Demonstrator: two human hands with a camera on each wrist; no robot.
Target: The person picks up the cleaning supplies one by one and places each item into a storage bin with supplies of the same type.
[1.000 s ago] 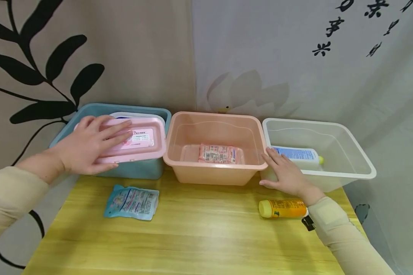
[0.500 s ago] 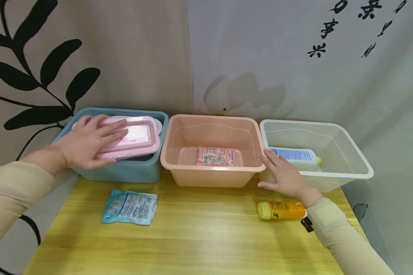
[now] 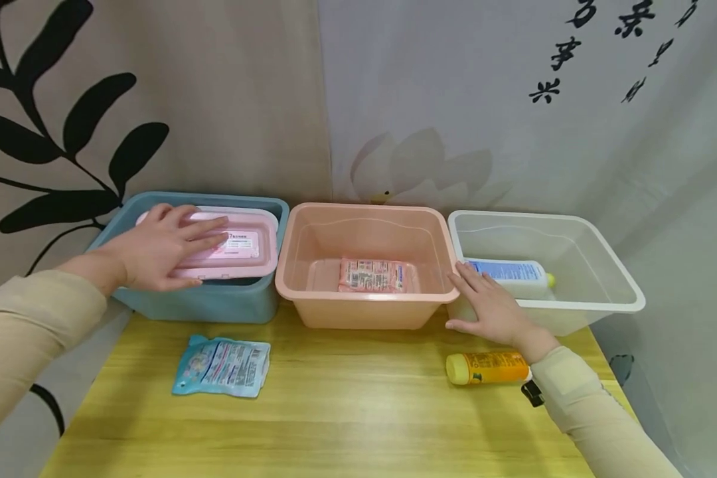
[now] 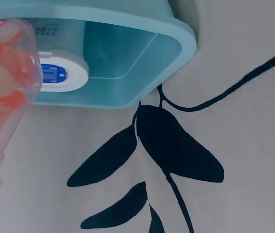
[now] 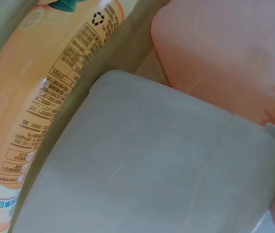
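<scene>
My left hand (image 3: pixel 155 249) grips a pink-lidded box (image 3: pixel 247 245) from above, fingers spread over the lid and thumb at its front edge. This box is at the mouth of the blue bin (image 3: pixel 203 307). Its clear side with orange-red shapes shows in the left wrist view, where a white thing with a blue label (image 4: pixel 55 73) lies inside the bin. My right hand (image 3: pixel 492 309) rests at the front left rim of the white bin (image 3: pixel 597 307), fingers extended, holding nothing. A white bottle with a blue label (image 3: pixel 514 273) lies in that bin.
Between the two bins stands a peach bin (image 3: pixel 358 312) with a pink packet (image 3: pixel 373 275) inside. A blue pouch (image 3: pixel 224 365) lies on the wooden table (image 3: pixel 346 405). An orange bottle with a yellow cap (image 3: pixel 490 368) lies near my right wrist. Curtains hang behind.
The pink-lidded box has gone from overhanging the blue bin's front rim to sitting within its mouth, moved by my left hand. My right hand stays at the white bin. The head view shifts slightly.
</scene>
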